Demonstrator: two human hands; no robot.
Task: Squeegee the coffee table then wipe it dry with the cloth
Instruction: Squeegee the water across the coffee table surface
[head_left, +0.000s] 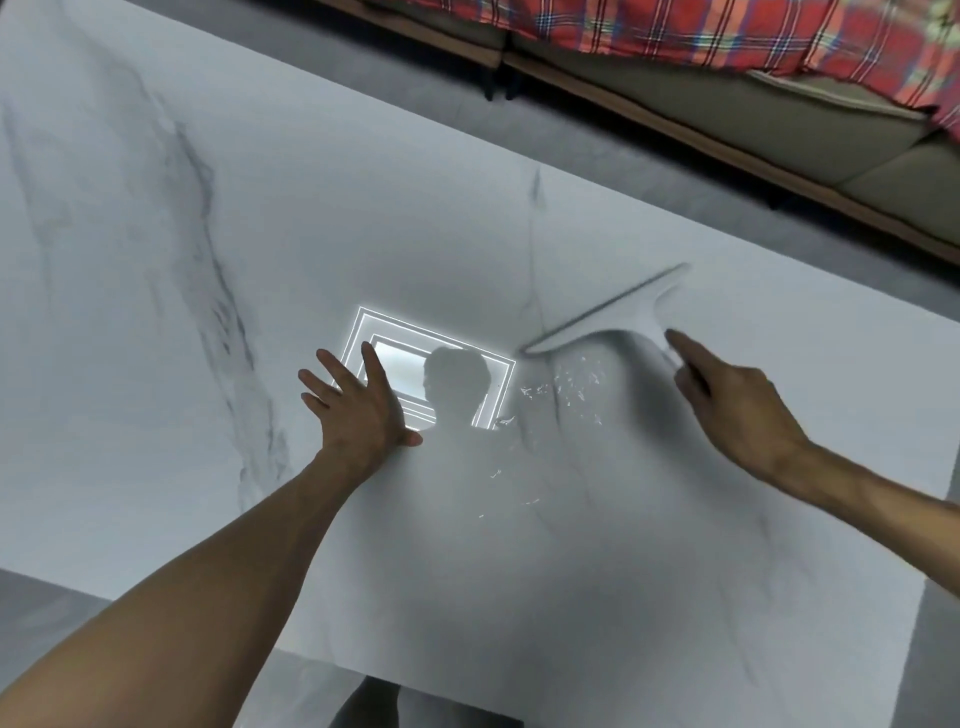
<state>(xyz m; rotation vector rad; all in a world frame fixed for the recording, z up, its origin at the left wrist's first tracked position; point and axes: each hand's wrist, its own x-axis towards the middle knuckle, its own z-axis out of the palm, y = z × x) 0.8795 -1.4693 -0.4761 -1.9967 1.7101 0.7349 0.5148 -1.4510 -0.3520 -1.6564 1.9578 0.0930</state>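
**Squeegee sits under your right hand, blade slanting away to the upper right**

Your right hand (737, 400) is the one on the job. It reaches in from the right edge, forefinger stretched forward along the handle of the white squeegee (618, 317); the remaining fingers look curled about the handle, though blur hides how firmly. The tool's long blade runs on a diagonal, low end near the middle of the tabletop (182, 519), high end toward the far right edge. The handle juts back from the blade toward your wrist.

Water droplets (571, 387) lie just on your side of the blade, between it and your body, so a pull toward you would likely sweep them.

Your left hand (358, 405) is spread flat on the marble, fingers splayed, holding nothing, well apart from the squeegee across a bright ceiling-light reflection (405, 358). No cloth is in view.
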